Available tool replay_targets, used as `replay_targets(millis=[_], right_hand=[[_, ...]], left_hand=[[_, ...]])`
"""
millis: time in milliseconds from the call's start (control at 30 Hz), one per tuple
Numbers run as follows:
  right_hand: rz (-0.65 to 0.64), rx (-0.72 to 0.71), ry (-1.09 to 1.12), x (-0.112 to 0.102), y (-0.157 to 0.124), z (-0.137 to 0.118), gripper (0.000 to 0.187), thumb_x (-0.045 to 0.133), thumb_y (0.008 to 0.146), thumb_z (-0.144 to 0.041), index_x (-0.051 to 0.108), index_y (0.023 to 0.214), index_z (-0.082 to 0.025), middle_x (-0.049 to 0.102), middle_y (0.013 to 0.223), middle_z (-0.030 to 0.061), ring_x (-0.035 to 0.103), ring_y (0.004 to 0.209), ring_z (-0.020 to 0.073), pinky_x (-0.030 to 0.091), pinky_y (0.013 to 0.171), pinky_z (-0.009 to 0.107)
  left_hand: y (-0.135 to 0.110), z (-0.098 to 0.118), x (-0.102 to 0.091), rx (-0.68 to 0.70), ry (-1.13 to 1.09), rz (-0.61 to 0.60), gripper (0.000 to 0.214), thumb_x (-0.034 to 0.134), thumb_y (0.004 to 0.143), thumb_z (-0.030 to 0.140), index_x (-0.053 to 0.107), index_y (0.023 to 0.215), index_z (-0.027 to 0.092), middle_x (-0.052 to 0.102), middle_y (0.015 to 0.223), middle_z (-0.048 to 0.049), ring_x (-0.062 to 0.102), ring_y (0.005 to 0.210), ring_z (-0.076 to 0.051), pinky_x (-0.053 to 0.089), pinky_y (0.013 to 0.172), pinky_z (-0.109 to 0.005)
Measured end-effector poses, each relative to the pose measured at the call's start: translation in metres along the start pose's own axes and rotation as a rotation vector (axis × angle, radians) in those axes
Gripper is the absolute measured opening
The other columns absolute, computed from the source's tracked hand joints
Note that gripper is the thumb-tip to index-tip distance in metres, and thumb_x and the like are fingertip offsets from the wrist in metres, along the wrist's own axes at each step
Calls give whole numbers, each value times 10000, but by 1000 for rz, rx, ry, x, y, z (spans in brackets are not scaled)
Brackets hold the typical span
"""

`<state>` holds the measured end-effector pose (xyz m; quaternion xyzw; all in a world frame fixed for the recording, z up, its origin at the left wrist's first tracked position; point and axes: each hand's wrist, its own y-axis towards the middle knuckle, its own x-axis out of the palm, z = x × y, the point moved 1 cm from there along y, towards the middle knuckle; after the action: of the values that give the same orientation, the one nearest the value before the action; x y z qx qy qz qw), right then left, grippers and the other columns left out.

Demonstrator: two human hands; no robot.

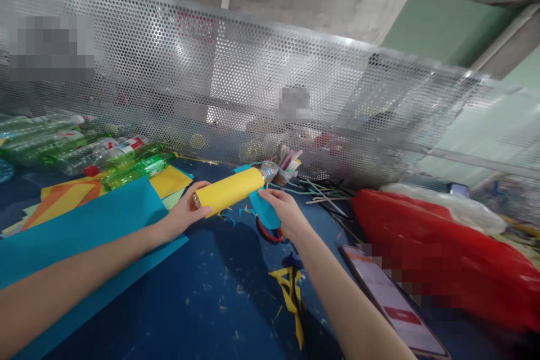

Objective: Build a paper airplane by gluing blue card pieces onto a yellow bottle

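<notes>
A silvery metal panel [253,73], punched all over with round holes, spans the upper half of the frame; below it spreads the dark blue tabletop [189,304], smooth and flecked with pale specks; a glossy, crumpled red plastic bag [422,236] bulges at the right, and a flat, straight-edged sheet of blue paper [113,219] covers much of the lower left, partly beneath the left forearm.

Ribbed, see-through plastic bottles [139,166], green and clear, lie on their sides at the left; a flat, rectangular phone [396,304] lies at the lower right, beside the bag.

Just left of the frame's centre, a yellow-wrapped bottle [232,188] tilts up to the right, a smooth paper cylinder with clear plastic showing at both ends; the left hand [192,211] has its grip clamped around the lower end, thumb over the paper; the right hand [284,211] has its grip pinched together on a small blue paper piece [264,209], thin and round-edged, near the upper end.

Jagged yellow scraps [291,292] lie at the lower centre; a hard red loop [270,233], partly hidden, curves under the blue piece.
</notes>
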<state>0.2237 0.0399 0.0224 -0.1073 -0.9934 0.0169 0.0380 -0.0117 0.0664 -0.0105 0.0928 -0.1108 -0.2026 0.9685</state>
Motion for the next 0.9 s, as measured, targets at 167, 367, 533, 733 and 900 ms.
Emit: replay_targets(millis=[167,367,533,733,900], right_hand=[[-59,-30,14,-2,3,4,263,755,584,-376,628,682,-168,636,535,-24,546,436,92,441,445,199],[-90,-51,9,-5,0,-2,300,770,563,-376,642,734,-166,681,642,7,590,502,114,476,502,222],[-90,-111,-10,-7,-1,-6,286,767,580,-372,641,746,-176,680,657,-8,588,524,104,470,517,203],[-127,-193,-80,-5,-4,-12,254,736,641,-364,639,785,-178,674,718,-18,582,588,81,452,563,174],[-121,-199,-141,-1,-8,-19,273,744,618,-374,623,758,-172,656,690,-22,555,555,75,439,550,181]], left_hand=[[-1,-1,1,93,64,-22,595,731,596,200,475,1129,263,514,1169,-49,547,1008,-238,455,841,-323],[-2,3,4,103,94,-55,583,747,555,172,504,1077,256,530,1129,-58,534,1021,-249,439,863,-355],[-1,-5,2,138,212,-122,658,763,539,173,446,1108,269,497,1169,-66,505,1074,-262,427,884,-381],[-3,-7,2,-18,164,-236,700,743,606,203,307,1147,296,526,1089,-64,600,946,-247,478,818,-416],[-5,0,3,-83,111,-258,864,742,619,212,210,1290,323,540,1094,-77,615,938,-263,471,837,-439]])
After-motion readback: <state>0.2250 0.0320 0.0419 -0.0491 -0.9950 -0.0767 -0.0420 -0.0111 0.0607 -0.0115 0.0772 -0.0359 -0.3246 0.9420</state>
